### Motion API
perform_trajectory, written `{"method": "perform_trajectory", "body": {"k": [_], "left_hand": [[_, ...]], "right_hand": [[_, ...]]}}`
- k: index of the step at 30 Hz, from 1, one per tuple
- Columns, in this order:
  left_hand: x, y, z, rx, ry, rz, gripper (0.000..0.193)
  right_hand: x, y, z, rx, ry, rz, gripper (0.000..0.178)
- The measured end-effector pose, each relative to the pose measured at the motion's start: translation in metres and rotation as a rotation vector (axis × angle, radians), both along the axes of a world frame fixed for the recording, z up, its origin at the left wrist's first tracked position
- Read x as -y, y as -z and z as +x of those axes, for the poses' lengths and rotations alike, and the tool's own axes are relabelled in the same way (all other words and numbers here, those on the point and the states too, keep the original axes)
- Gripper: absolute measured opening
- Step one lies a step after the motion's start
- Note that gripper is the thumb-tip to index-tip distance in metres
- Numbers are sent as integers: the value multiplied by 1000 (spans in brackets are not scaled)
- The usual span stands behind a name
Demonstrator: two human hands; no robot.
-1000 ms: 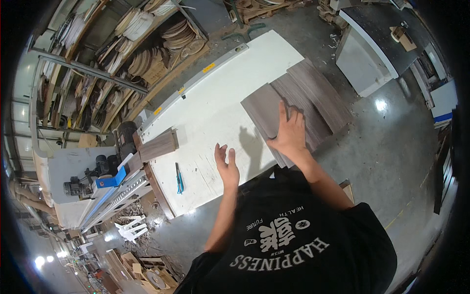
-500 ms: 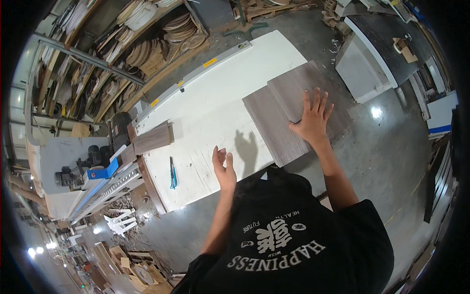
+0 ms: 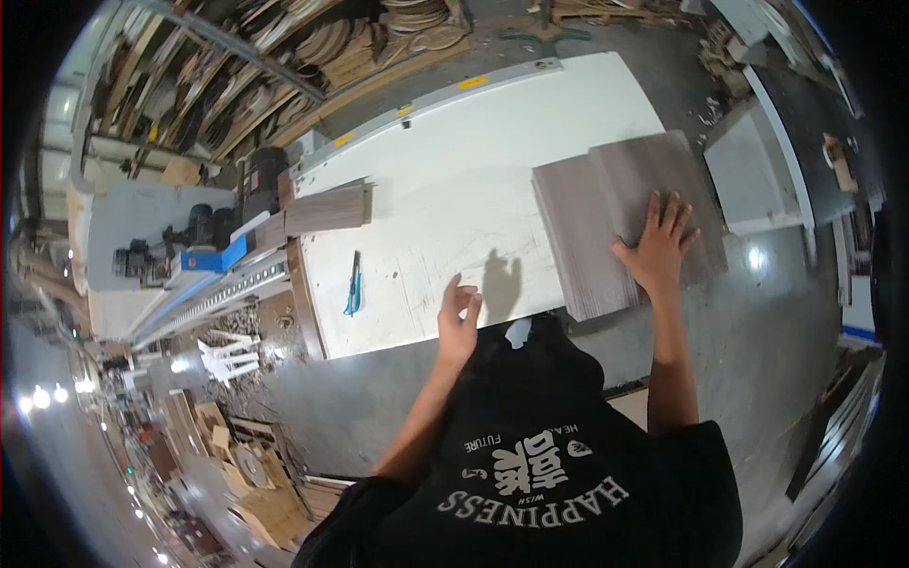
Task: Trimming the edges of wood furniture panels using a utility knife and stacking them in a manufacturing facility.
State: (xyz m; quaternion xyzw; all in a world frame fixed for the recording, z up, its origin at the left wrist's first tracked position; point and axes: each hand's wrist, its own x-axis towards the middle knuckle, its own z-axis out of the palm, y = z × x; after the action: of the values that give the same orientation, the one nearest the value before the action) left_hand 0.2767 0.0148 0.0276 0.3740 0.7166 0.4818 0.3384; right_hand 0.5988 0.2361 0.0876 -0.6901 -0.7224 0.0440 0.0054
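Note:
Grey-brown wood-grain boards (image 3: pixel 582 232) lie stacked in two offset piles at the right end of a white worktable (image 3: pixel 445 185). My right hand (image 3: pixel 660 254) rests on top of the right-hand pile, fingers spread. Over the table's near edge is my left hand (image 3: pixel 459 317), holding nothing; its fingers are loosely bent and apart, and its shadow falls on the white surface. To its left lies a blue utility knife (image 3: pixel 353 292). Beyond the knife, at the table's left end, sits a small stack of narrow boards (image 3: pixel 327 210) in a similar colour.
A metal rail (image 3: pixel 426 102) with yellow labels runs along the far edge. A machine with dark motors (image 3: pixel 201 225) and a blue bracket (image 3: pixel 216 258) adjoins the left end. Curved wood pieces (image 3: pixel 346 43) fill shelves behind. Right stands a grey cabinet (image 3: pixel 757 170); offcuts (image 3: pixel 260 483) lie lower left.
The view has turned, so the table and boards appear farther right. My right hand stays on the boards, fingers spread. My left hand's fingers are slightly more bent.

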Motion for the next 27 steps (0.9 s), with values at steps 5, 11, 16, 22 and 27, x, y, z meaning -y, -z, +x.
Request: {"method": "perform_trajectory", "body": {"k": [5,11,16,22,27], "left_hand": [[7,0,-4,48,62,35,55],[18,18,-88,-432,97,-22,34],[36,66,-189,-662,-220,-47,28],[52,77,-306,-674,-186,-174,48],[34,51,-443,-1039,18,-366,97]], "right_hand": [[9,-6,9,-5,-14,-1,117],[55,-24,-34,-68,-140,342,93],[135,-44,-136,-539,-319,139,60],[197,-38,-223,-524,-629,-139,56],[209,-32,-255,-510,-612,-272,56]]}}
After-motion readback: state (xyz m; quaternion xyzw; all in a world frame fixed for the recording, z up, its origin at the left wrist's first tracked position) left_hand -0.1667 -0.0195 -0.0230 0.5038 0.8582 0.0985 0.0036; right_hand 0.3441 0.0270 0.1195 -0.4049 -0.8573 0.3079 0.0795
